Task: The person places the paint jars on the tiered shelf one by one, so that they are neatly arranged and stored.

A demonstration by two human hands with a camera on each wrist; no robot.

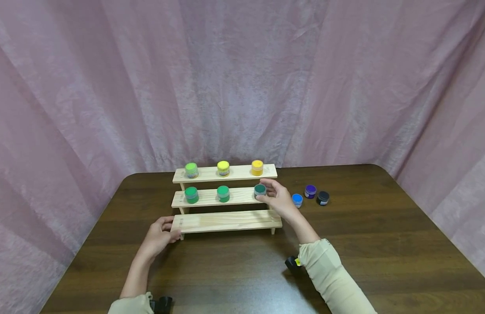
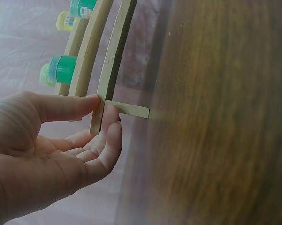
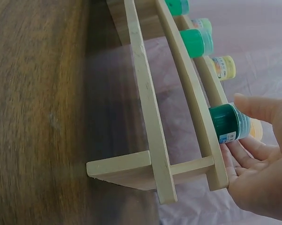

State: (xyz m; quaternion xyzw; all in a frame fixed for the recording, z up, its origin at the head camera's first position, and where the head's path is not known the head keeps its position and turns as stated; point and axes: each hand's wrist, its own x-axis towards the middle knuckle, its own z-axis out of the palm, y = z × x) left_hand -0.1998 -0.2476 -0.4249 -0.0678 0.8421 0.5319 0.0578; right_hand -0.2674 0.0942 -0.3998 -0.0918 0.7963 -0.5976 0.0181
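A three-step wooden rack (image 1: 227,221) stands on the table. My left hand (image 1: 158,237) pinches the left end of its lowest step between thumb and fingers; the left wrist view shows the thumb (image 2: 70,108) on the upper face. At the right end of the middle step, my right hand (image 1: 279,200) holds a dark green paint jar (image 3: 225,123) by its lid, thumb on one side and fingers partly hidden behind. The jar's base meets the step. Two lighter green jars (image 1: 192,195) share that step. The top step carries a light green jar (image 1: 191,170), a yellow jar (image 1: 223,168) and an orange-yellow jar (image 1: 257,167).
Right of the rack, a blue jar (image 1: 297,200), a purple jar (image 1: 310,191) and a black jar (image 1: 322,198) stand on the brown table (image 1: 234,279). A pink curtain (image 1: 242,87) hangs behind the table's far edge.
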